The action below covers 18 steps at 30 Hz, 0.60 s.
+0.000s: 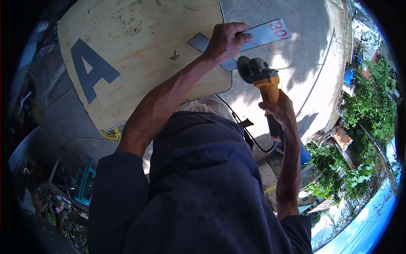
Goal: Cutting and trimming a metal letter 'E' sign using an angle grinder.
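Note:
My left hand is closed on a flat, letter-like sheet piece with angled arms, at the right edge of a plywood board. Its right arm looks whitish with red markings; the arms beside my wrist look grey. In my right hand is a yellow and black angle grinder, fingers wrapped round its body. The grinder's disc is just below the sheet piece, seemingly apart from it. Whether the disc spins I cannot tell. A dark grey letter-shaped cutout lies flat at the board's left.
A black cord runs between my body and the grinder side. Yellow cable lies coiled below the board, near a teal plastic chair. Sunlit concrete extends to the right, bordered by green plants.

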{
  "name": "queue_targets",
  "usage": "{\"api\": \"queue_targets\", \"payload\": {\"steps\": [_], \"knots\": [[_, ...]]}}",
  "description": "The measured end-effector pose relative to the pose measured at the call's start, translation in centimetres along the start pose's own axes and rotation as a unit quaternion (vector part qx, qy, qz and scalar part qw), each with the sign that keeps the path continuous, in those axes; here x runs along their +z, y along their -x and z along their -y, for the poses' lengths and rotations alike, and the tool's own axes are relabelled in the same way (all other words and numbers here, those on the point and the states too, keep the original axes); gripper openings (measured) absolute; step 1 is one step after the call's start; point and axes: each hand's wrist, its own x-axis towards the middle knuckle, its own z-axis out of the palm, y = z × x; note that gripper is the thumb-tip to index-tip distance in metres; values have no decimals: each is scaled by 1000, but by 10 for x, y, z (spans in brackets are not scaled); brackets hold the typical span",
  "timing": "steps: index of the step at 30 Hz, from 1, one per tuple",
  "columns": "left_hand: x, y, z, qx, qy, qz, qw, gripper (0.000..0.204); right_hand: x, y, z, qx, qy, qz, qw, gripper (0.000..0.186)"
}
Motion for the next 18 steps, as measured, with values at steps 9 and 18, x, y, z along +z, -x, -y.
{"api": "queue_targets", "payload": {"steps": [9,18], "knots": [[-3,0,4,47,21,22,998,11,-5,10,-21,15,21,-23,999,52],[2,0,-7,29,-14,56,998,10,-5,9,7,-25,4,0,1000,59]]}}
